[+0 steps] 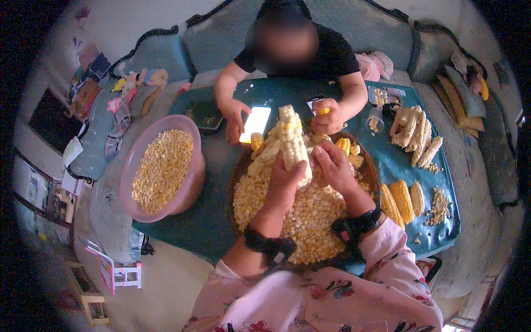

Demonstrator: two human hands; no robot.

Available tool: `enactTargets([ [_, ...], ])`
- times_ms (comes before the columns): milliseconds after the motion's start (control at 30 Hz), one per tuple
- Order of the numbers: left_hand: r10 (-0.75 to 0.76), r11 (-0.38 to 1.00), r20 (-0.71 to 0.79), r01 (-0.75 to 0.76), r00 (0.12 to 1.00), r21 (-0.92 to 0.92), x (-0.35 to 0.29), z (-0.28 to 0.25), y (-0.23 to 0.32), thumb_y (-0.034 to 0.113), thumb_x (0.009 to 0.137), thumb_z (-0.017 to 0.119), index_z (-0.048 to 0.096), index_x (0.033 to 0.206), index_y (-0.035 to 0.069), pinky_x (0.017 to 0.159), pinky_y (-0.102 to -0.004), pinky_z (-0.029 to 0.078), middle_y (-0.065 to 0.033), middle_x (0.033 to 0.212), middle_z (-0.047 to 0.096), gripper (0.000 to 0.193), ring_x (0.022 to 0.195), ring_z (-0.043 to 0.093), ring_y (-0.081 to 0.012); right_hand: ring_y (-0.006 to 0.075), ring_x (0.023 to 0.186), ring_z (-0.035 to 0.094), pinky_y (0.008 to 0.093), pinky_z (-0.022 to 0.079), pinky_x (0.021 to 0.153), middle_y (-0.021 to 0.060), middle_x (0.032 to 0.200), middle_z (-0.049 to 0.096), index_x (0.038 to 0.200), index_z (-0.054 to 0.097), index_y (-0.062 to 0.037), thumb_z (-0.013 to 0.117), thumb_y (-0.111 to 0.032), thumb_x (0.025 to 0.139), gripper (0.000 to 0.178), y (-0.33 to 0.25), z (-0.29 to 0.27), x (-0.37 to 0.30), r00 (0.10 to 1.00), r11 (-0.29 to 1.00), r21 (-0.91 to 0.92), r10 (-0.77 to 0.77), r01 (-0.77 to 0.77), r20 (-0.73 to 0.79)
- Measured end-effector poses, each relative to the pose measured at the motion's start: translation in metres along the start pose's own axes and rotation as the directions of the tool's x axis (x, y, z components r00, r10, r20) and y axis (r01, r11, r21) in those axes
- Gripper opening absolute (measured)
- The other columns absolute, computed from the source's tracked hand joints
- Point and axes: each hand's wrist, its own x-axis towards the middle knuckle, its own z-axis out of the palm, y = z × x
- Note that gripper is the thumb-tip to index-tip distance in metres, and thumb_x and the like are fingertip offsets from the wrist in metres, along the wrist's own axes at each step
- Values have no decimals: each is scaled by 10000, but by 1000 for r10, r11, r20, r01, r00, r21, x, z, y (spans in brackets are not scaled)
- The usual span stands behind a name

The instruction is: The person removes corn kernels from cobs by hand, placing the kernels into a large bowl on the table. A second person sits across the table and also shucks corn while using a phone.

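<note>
Your left hand (285,185) had its fingers wrapped round the lower part of a pale, cream-kernelled corn cob (294,146), tilted up over the round, dark-rimmed basket (378,180), presumably so that loose grains dropped onto the heap of cream and yellow kernels (303,235) inside. Your right hand (334,165) was just beside the cob, fingers curled; I could not tell whether they pinched anything. The basket stood directly before you on the teal-covered table (188,240), likely for a short reach. The wide pink plastic basin (194,191) of kernels stood to its left, while plump yellow ears (401,202) lay at its right, apart from the pale, seemingly stripped cobs (410,130), perhaps to keep them sorted.

Your left fingers covered the cob's lower end, and your forearms hid the near basket rim. Across from you, a co-worker's hand (330,120) mostly concealed a small yellow piece, and the lit phone (256,124) was washed out.
</note>
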Motion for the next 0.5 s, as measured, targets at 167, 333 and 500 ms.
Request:
enactTargets([
  [167,7,992,7,-8,1000,125,-1,12,9,84,723,618,403,1126,38,744,-234,427,-29,989,489,459,883,492,-106,89,602,376,257,347,533,4,625,420,743,476,-17,438,-198,885,233,-3,0,-1,1000,1000,-5,3,-3,-6],
  [333,-43,990,-34,47,999,134,-4,18,14,103,674,628,439,1107,57,775,-268,416,-11,960,510,475,882,497,-131,86,592,379,255,345,521,1,623,430,744,476,-17,442,-203,884,235,1,-1,-1,1000,1000,-29,1,-1,-11],
  [500,-108,985,-20,109,994,133,-4,11,11,70,615,609,457,1103,61,777,-265,414,-15,976,516,511,882,502,-135,81,582,377,250,343,512,3,621,442,760,487,-13,442,-207,885,235,1,0,-1,999,999,-47,22,-23,-25],
])
